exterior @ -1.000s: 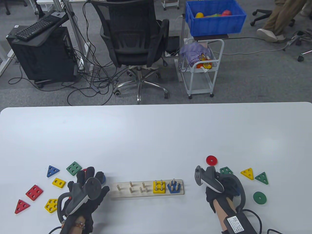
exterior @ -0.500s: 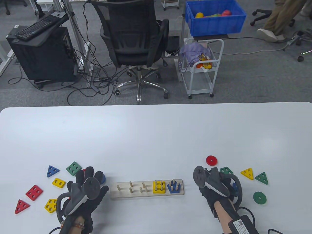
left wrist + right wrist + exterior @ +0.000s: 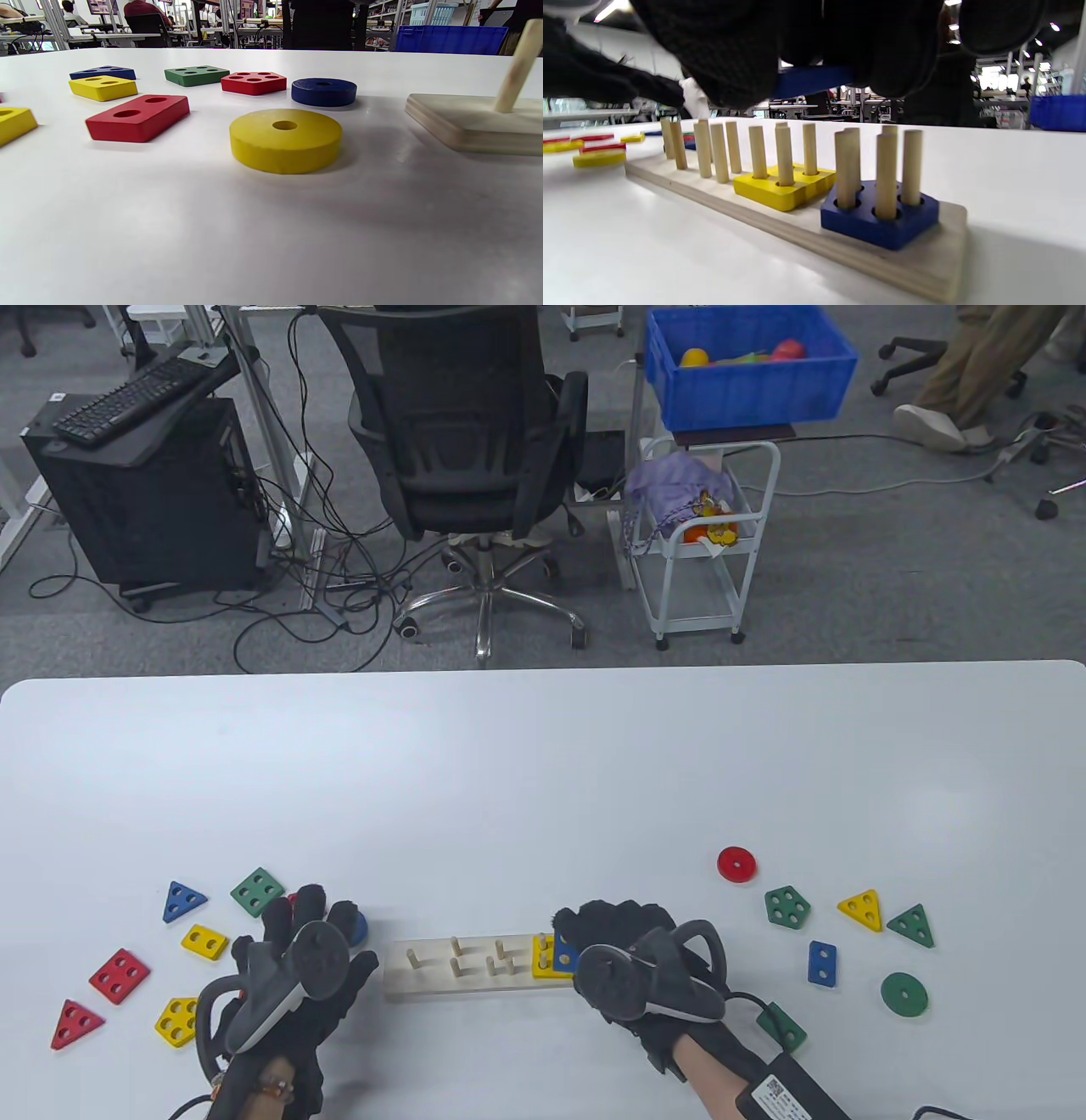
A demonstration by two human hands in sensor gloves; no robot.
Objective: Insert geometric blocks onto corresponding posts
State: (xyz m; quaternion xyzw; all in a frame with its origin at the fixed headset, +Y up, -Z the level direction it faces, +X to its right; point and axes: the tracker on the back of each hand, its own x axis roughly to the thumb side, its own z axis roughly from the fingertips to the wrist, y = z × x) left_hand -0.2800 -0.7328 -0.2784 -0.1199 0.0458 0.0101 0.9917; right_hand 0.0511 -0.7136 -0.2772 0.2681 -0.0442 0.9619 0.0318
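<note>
White tabletop [image 3: 526, 780] carries the wooden post board [image 3: 458, 976]. Above its yellow square block [image 3: 785, 186], the right hand [image 3: 632, 954] holds a blue block [image 3: 814, 80] in its grip. Beside the board's other end rests the left hand [image 3: 293, 976]; its grip cannot be judged.

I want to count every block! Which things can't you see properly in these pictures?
- Blue block in the right hand: shape hidden by fingers in the right wrist view; only a sliver shows in the table view.
- Blue pentagon: covered by that hand in the table view.
- Red pentagon: hidden behind the left hand in the table view.
- Board: cut off by the left wrist view's right edge.
</note>
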